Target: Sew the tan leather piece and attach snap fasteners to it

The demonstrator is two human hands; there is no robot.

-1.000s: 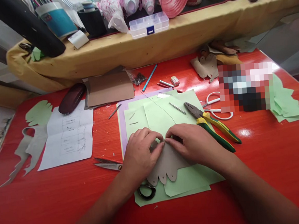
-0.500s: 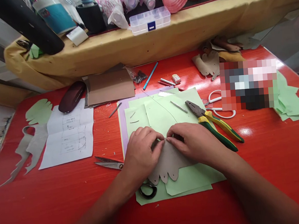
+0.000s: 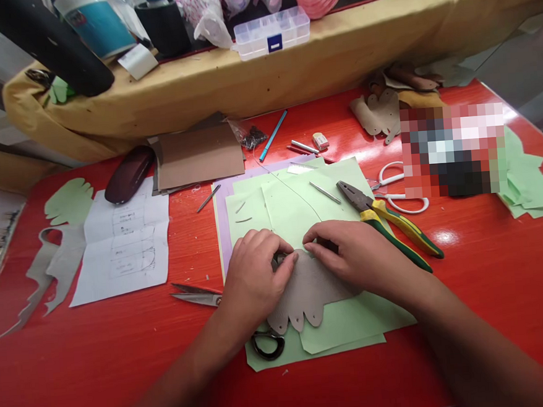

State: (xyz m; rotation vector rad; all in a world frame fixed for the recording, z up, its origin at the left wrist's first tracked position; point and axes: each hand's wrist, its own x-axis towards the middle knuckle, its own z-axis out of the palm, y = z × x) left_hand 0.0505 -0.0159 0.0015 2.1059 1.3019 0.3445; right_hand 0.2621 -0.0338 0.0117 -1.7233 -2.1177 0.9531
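Observation:
A grey-brown leather piece (image 3: 300, 288) with rounded, holed tabs along its lower edge lies over light green paper (image 3: 340, 326). My left hand (image 3: 260, 269) pinches the top edge of the leather between thumb and index finger. Just to the right, my right hand (image 3: 346, 248) has thumb and index finger pressed together at the upper edge; whatever is between these fingertips is too small to make out. A thin dark thread (image 3: 293, 191) runs from a small plastic bag (image 3: 252, 136) down toward my right hand.
Pliers (image 3: 384, 220) with yellow-green handles lie right of my right hand, near white-handled scissors (image 3: 404, 203). Larger scissors (image 3: 197, 297) pass under my left hand. A drawn paper sheet (image 3: 130, 250) and brown sheets (image 3: 200, 156) are on the left; a plastic box (image 3: 273, 33) stands at the back.
My right fingertips have moved slightly away from my left ones, widening the small gap between them. More of the leather's top edge shows. The view has shifted a little.

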